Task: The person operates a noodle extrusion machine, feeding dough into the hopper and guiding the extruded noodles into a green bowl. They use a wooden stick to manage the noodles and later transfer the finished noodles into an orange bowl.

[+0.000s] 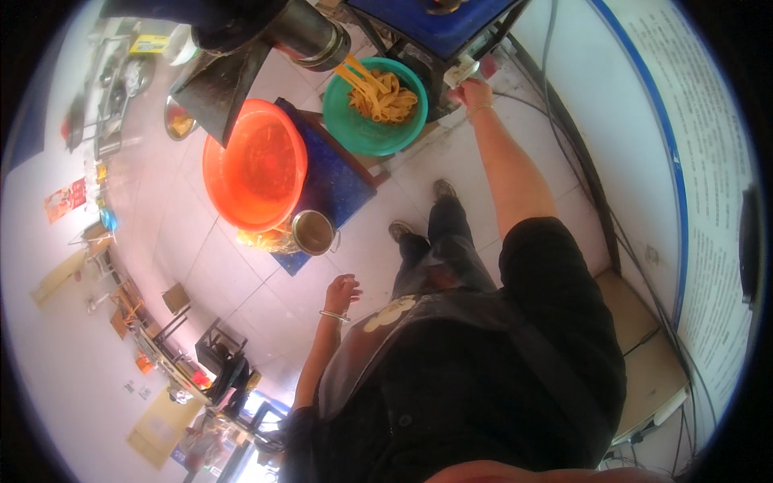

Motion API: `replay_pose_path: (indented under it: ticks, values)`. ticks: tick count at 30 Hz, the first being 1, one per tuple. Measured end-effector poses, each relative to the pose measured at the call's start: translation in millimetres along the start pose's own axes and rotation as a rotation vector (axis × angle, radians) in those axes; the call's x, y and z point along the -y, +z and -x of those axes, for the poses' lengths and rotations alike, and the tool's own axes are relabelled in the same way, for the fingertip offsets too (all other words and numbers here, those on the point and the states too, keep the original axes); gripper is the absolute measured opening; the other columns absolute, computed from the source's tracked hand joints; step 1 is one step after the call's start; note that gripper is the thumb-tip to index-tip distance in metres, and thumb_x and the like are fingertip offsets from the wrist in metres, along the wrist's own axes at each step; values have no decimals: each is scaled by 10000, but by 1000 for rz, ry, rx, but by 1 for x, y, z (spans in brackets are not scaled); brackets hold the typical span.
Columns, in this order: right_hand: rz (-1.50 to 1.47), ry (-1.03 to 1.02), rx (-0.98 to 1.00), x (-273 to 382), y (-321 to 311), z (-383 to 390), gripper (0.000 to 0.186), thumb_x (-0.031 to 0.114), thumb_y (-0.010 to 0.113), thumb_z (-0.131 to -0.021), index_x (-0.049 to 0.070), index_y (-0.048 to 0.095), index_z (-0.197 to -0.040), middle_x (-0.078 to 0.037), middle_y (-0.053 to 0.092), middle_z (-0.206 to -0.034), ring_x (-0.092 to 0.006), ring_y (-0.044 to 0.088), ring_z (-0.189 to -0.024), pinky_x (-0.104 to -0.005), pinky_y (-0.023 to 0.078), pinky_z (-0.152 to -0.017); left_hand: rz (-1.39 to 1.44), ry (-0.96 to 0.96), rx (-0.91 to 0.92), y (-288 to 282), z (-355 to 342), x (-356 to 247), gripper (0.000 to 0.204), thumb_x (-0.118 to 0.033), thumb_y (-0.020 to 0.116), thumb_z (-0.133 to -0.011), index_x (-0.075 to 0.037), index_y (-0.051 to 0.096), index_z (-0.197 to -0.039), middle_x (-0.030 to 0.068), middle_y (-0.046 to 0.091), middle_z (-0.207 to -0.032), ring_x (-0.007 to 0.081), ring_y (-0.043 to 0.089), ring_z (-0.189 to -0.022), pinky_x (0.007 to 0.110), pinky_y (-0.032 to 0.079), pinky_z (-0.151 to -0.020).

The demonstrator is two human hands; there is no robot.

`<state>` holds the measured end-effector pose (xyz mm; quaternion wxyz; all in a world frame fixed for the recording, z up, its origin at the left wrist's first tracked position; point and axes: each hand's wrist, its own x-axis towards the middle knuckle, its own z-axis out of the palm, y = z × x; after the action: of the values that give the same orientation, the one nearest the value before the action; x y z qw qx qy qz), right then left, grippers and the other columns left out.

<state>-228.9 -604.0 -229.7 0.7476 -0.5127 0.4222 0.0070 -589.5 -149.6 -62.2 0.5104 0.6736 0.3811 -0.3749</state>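
My right hand (473, 93) reaches forward to a small pale electrical box (461, 72) beside the blue-topped stand. Its fingers are closed at the near end of that box; their tips are partly hidden. My left hand (344, 293) hangs low at my left side, a bracelet on its wrist. It holds nothing, and its fingers are loosely bent and apart. From the round metal outlet (322, 50) of a machine, wide yellow noodle strips (385, 98) hang down into a green basin (375, 143). More strips lie coiled in the basin.
An orange basin (256, 165) and a metal pot (312, 233) stand by a blue platform (345, 189) at left. A dark metal chute (221, 92) overhangs the orange basin. Cables (555, 105) run along the wall at right. Shelves and furniture line the far left.
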Motion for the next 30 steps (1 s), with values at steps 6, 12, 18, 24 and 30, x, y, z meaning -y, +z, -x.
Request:
replay_pose_path:
  ticks: [6,12,18,24,30]
  values:
    - [-33,-4,-33,-5,2,-6,133,0,542,-816,-80,626,-880,-158,635,-768,-249,653,-620,-273,504,-462,12,-5,3,-2,0,-3,357,-273,529,-942,-2,555,-1174,118,652,-956,194,673,-755,277,543,-608]
    - [-35,-2,7,-7,-2,-13,112,49,646,-729,-2,643,-829,-112,611,-701,-203,606,-580,-307,528,-492,25,-2,4,-5,-5,0,331,-255,539,-937,-9,558,-1158,108,647,-951,180,667,-741,271,537,-599]
    - [99,-94,102,-10,-11,-18,114,106,589,-774,4,622,-734,-109,608,-658,-193,591,-524,-301,441,-432,45,-5,37,-12,-9,5,327,-272,562,-935,-43,539,-1168,125,643,-975,224,667,-780,330,547,-630]
    - [372,-269,65,-20,-17,-17,131,85,551,-810,8,590,-712,-101,587,-634,-175,564,-512,-300,376,-420,44,-84,2,-17,-11,8,304,-228,563,-914,-36,562,-1150,109,648,-920,205,667,-719,297,542,-580]
    - [246,34,34,-73,-37,7,258,149,588,-849,-6,620,-1053,-84,636,-848,-158,613,-741,-298,502,-646,64,-147,123,-17,-26,46,246,-127,531,-924,-47,562,-1154,102,658,-926,223,676,-735,301,540,-574]
